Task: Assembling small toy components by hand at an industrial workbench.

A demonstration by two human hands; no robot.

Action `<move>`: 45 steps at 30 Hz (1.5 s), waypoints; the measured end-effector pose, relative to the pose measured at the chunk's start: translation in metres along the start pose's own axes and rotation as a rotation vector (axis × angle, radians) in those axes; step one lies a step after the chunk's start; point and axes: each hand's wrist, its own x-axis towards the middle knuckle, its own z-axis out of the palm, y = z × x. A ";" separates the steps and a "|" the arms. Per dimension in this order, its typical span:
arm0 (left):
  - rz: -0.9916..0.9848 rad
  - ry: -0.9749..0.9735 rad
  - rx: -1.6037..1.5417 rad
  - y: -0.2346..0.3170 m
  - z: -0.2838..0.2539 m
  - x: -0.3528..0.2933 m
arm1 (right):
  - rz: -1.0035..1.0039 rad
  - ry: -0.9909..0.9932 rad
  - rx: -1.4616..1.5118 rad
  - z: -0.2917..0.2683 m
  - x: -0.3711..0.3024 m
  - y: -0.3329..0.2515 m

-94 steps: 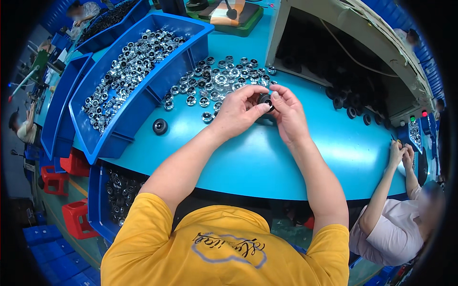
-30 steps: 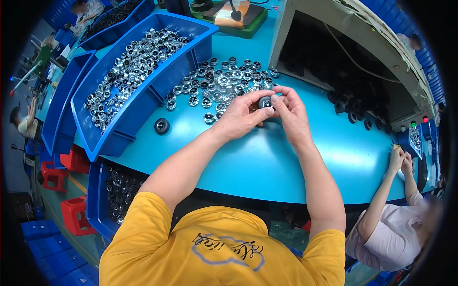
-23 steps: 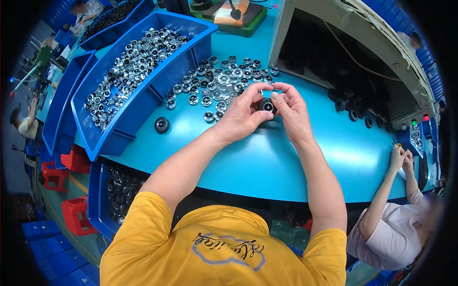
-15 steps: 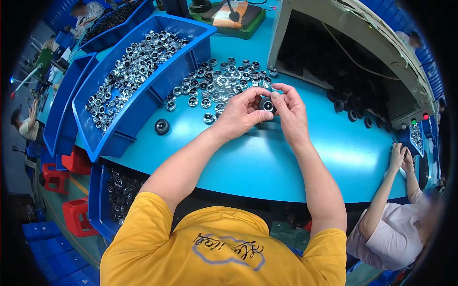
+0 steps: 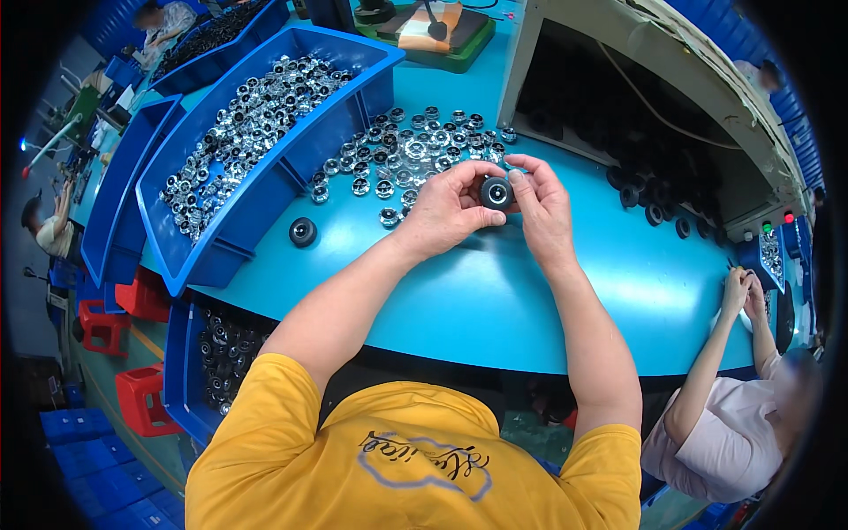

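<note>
Between my two hands, over the blue-green tabletop, is a small toy wheel (image 5: 496, 193) with a black tyre and a shiny hub facing up. My left hand (image 5: 449, 209) grips it from the left, thumb low and fingers behind. From the right my right hand (image 5: 541, 205) pinches the tyre with thumb and fingers. Just beyond the hands lie many loose chromed wheel hubs (image 5: 386, 188) with dark centres. Another black-tyred wheel (image 5: 302, 232) rests alone to the left, near the big blue bin.
A large blue bin (image 5: 291, 172) of chromed hubs stands at left. On the right, a pale open-fronted machine (image 5: 512, 66) has black tyres (image 5: 654, 213) heaped at its mouth. A lower bin (image 5: 183, 358) holds dark parts. A co-worker (image 5: 720, 424) sits at right; red stools (image 5: 141, 402) stand at left.
The wheel between my fingers has turned, so its tyre and hub now show more fully. My hands have barely moved. At right, the co-worker's hands have shifted slightly.
</note>
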 end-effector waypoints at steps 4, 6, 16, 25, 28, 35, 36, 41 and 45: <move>0.048 0.035 0.058 0.005 0.001 -0.005 | -0.010 -0.013 -0.054 0.001 0.002 0.003; 0.102 0.064 0.265 0.007 -0.001 -0.009 | -0.084 0.030 -0.181 -0.008 0.003 0.008; 0.426 0.561 1.264 0.055 -0.067 -0.149 | -0.102 0.092 -0.209 -0.023 0.008 0.017; -0.022 0.750 1.596 0.025 -0.121 -0.221 | -0.099 0.112 -0.271 -0.029 0.013 0.026; 0.026 0.795 1.569 0.028 -0.114 -0.223 | -0.100 0.158 -0.284 -0.031 0.012 0.022; 0.472 0.359 1.280 0.041 -0.048 -0.173 | -0.139 0.312 -0.379 -0.063 0.018 0.018; 0.493 0.230 1.237 0.039 -0.036 -0.160 | -0.146 0.329 -0.443 -0.067 0.023 0.018; 0.639 -0.019 1.074 0.046 0.016 -0.075 | -0.172 0.394 -1.024 -0.130 0.029 -0.012; 0.693 0.099 0.898 0.030 0.031 -0.018 | -0.062 0.470 -1.150 -0.173 0.001 -0.008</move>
